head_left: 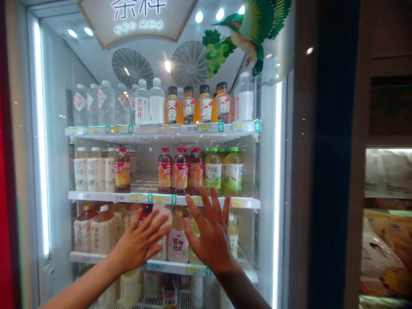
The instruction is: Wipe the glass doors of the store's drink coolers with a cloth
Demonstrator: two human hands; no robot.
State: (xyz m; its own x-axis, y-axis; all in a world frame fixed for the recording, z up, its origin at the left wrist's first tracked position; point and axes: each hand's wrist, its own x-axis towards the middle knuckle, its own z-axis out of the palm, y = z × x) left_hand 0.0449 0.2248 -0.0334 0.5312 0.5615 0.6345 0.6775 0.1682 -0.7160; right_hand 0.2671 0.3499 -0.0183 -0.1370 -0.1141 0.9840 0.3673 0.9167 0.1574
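Note:
A drinks fridge fills the view, its shelves stocked with bottles. My left hand (138, 242) is raised flat with its fingers stretched out toward the third shelf (86, 256), in front of a white-labelled bottle (162, 234). My right hand (210, 234) is spread wide, palm forward, just right of a pink-labelled bottle (178, 242). Neither hand holds anything. Whether they press on a glass door or reach inside, I cannot tell.
The top shelf (161, 128) carries clear water bottles and orange drinks. The second shelf (106, 196) has red-capped tea bottles (180, 169) and green-capped bottles (225, 169). A dark door frame (322, 171) stands to the right, with a second fridge (386, 223) beyond it.

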